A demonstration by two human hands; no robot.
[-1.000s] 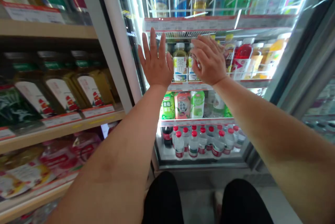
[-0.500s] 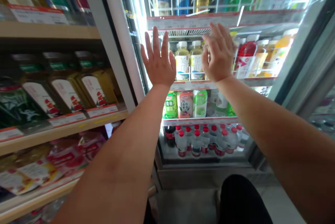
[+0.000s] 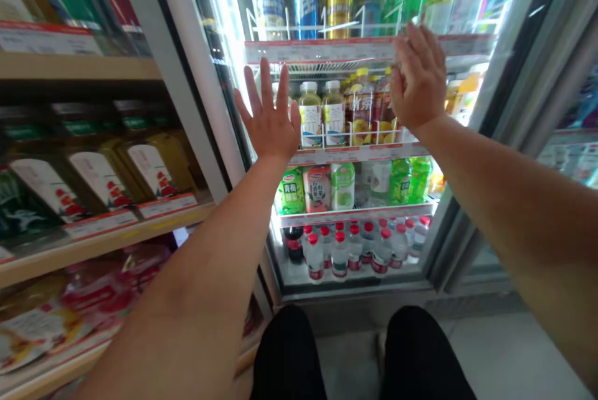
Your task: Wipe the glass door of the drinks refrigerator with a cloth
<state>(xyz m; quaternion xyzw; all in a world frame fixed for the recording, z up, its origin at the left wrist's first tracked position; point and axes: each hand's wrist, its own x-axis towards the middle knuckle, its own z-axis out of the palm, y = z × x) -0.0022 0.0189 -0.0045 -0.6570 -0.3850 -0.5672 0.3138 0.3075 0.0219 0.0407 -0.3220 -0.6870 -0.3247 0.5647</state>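
Observation:
Both my arms reach forward toward a lit drinks fridge with a glass front. My left hand [image 3: 271, 119] is spread flat with its fingers apart, holding nothing, just left of two white-capped tea bottles [image 3: 322, 116]. My right hand [image 3: 419, 79] is raised higher, fingers stretched and close together, thumb apart, with nothing seen in it. Behind it are yellow-capped dark tea bottles [image 3: 362, 107], partly covered by the hand. Whether either palm touches the glass I cannot tell.
Cans, such as a blue can [image 3: 304, 1], line the fridge's upper shelf. Green cartons [image 3: 292, 191] stand lower, above red-capped water bottles [image 3: 339, 253]. Wooden shelves [image 3: 70, 66] with oil-coloured bottles [image 3: 149, 163] stand at left. My knees [image 3: 292, 350] show below.
My right hand has shifted right and its fingers have straightened somewhat, uncovering the dark tea bottles. The left hand stays spread. The view has shifted, and both my knees now show.

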